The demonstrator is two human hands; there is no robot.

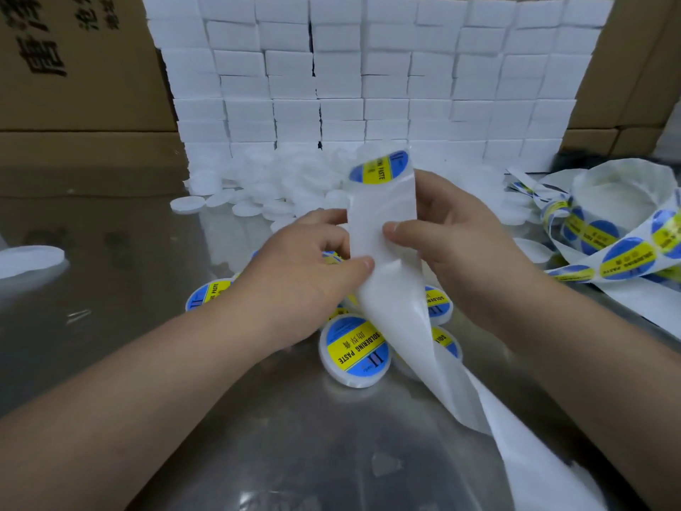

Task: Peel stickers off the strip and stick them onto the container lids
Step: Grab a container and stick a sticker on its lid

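Near edge: steel table (pixel 110 326), with the bare tail of the strip (pixel 385 215) running off lower right. Just past it, labelled lids (pixel 355 348) cluster under the hands, blue-and-yellow faces up.

The left hand (pixel 306 267) pinches the strip's left edge, thumb on the front. The right hand (pixel 453 237) pinches the right edge, thumb across the front. Strip stands upright between them.

One sticker (pixel 379 167) sits at the strip's top, curling over the crest; possibly part-lifted, but blur hides it.

Right side: loose coil (pixel 608 248) of stickered strip on the table. Farther: heap of plain white lids (pixel 280 186). Behind: wall of white boxes (pixel 368 79), with cardboard cartons (pixel 73 68) on both sides.
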